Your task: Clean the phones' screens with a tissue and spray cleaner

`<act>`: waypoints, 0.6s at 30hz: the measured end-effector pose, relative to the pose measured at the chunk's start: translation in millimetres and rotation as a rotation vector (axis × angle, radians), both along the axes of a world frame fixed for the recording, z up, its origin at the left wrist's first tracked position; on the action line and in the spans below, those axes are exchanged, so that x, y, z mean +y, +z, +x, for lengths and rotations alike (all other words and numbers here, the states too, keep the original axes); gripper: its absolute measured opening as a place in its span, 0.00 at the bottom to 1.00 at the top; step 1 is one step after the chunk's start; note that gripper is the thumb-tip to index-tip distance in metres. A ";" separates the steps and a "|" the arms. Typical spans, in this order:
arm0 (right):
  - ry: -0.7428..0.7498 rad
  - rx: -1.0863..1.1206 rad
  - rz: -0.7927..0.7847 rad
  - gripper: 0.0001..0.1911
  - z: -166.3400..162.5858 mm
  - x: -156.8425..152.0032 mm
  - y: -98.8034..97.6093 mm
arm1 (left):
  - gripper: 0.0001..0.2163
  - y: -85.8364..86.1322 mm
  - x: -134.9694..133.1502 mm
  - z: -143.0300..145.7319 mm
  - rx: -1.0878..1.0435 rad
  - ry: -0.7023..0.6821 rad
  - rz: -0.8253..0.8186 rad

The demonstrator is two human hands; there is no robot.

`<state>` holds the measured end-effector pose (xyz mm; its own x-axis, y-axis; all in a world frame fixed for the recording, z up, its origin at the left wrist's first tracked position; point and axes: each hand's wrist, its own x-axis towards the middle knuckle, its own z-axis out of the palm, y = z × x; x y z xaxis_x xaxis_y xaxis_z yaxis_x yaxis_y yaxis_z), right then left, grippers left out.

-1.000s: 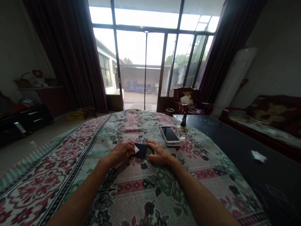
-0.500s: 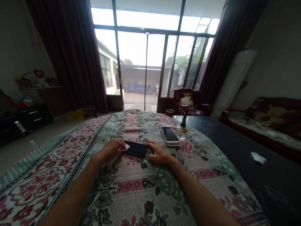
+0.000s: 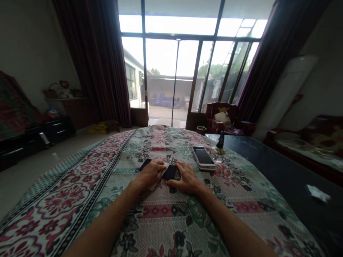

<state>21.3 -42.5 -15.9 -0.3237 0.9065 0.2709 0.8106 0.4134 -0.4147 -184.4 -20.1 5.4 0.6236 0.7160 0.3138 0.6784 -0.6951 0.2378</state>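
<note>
A thin, dark blue-black rectangle [image 3: 169,172], possibly a phone, lies flat on the flowered tablecloth [image 3: 160,228]; its exact kind cannot be told. My left hand [image 3: 152,174] is closed around a white tissue [image 3: 165,166] and rests across the rectangle's middle, hiding part of it. At the right end, my right hand [image 3: 186,177] steadies the rectangle between thumb and fingers. Just beyond that hand lies a white-framed phone [image 3: 203,157] with a dark screen, seemingly on top of another pale flat item.
Behind the phone stands a small clear bottle with a black top [image 3: 220,142]. A crumpled white tissue [image 3: 318,193] lies on the dark table [image 3: 289,167] at right. Wooden chairs, curtains and a glass door [image 3: 166,85] stand farther back.
My left hand has slid rightward with the tissue, from the rectangle's left end to its middle. My right hand stays at the right end. The whole view has shifted slightly.
</note>
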 end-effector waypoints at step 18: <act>-0.079 0.043 0.039 0.36 -6.3 1.0 -6.0 | 0.12 -4.5 5.4 5.1 0.016 0.091 0.024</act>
